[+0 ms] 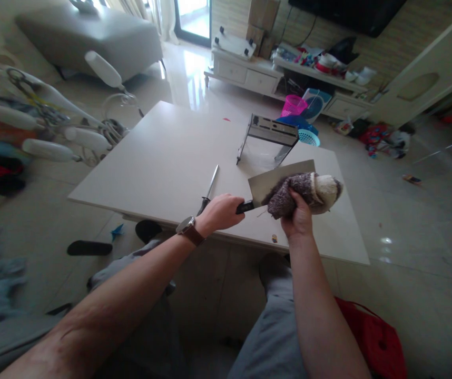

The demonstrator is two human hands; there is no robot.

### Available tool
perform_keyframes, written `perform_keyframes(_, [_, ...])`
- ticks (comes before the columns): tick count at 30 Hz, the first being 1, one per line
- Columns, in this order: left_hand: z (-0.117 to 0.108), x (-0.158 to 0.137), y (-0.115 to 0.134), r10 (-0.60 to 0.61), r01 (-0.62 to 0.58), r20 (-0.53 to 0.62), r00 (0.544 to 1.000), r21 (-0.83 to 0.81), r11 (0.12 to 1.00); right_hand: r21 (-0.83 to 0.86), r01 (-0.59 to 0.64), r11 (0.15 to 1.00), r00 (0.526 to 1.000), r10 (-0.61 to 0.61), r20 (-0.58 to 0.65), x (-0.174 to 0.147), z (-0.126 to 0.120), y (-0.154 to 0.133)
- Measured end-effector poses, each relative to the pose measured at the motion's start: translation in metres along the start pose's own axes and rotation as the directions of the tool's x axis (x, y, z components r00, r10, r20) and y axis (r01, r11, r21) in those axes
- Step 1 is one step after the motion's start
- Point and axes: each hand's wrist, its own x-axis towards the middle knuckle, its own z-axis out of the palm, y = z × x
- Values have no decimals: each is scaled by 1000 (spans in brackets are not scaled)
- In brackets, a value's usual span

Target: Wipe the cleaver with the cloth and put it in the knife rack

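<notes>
My left hand [224,213] is closed around the black handle of a cleaver [267,181], whose broad blade points to the right above the table. In my right hand [299,218] is a bunched brown and white cloth [295,192], pressed against the blade and covering its lower part. The blade's upper edge and far corner show past the cloth. A sharpening steel [212,181] with a dark handle lies on the white table [150,152], just beyond my left wrist; my hand partly hides its handle.
A metal-framed stand [273,130] is on the table's far side. A small red scrap [226,119] lies near the far edge, and a tiny yellowish item [274,238] near the front edge. Pink [294,105] and light blue baskets [308,138] are beyond. A red bag [376,337] sits at lower right.
</notes>
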Motion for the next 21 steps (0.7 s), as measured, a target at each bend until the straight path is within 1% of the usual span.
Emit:
perform_keyframes(6, [1, 0, 4, -10, 10, 5, 1000, -21, 1000, -32, 24, 999, 1000, -24, 14, -5, 3, 7])
perform_keyframes(12, [2, 1, 6, -4, 4, -9, 1000, -34, 999, -50, -2, 999, 998, 5, 63, -13, 6, 17])
perform_keyframes(18, [6, 2, 3, -2, 0, -34, 999, -64, 998, -43, 2, 999, 998, 1, 64, -23, 15, 27])
perform_keyframes(21, [8, 3, 1, -1, -2, -37, 999, -71, 997, -35, -25, 999, 997, 28, 74, -24, 15, 30])
